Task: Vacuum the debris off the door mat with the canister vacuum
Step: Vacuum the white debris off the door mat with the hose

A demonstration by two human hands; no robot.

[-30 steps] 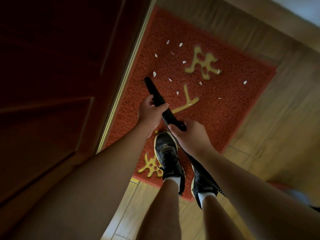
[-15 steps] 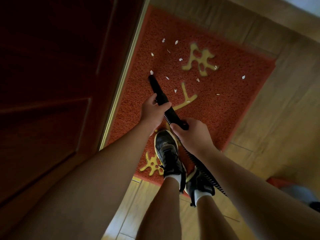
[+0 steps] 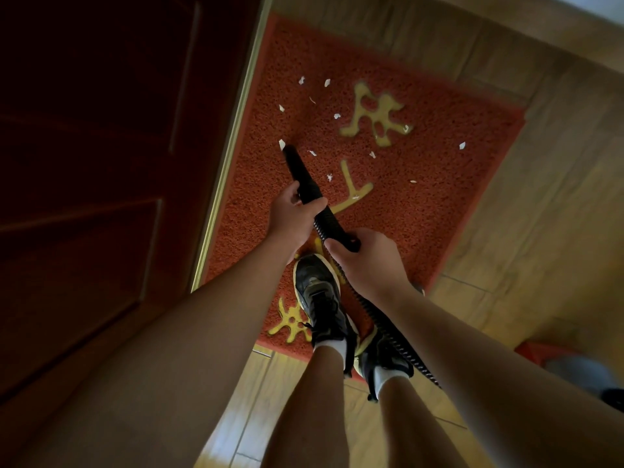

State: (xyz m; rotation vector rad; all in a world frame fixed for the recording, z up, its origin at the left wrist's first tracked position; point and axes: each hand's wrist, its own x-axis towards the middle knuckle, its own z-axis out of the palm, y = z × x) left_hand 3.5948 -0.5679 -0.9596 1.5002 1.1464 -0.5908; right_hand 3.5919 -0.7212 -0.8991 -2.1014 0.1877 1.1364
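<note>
Door mat (image 3: 439, 204), red. Vacuum wand (image 3: 299, 170): gripped by both hands, left hand (image 3: 290, 214) forward, right hand (image 3: 369, 261) behind; tip at 11 o'clock. Debris (image 3: 337, 115): white scraps across 11 to 2 o'clock; clearing judged barely begun

Single head-worn wide-angle view, aimed steeply down.
It looks from standing height past both forearms (image 3: 216, 319) onto the door mat (image 3: 422, 211) filling the frame's centre, the door (image 3: 101, 163) along the left, wooden floor (image 3: 540, 231) at right.

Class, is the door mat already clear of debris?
No, white scraps lie scattered across the red door mat ahead of the vacuum nozzle.
</note>
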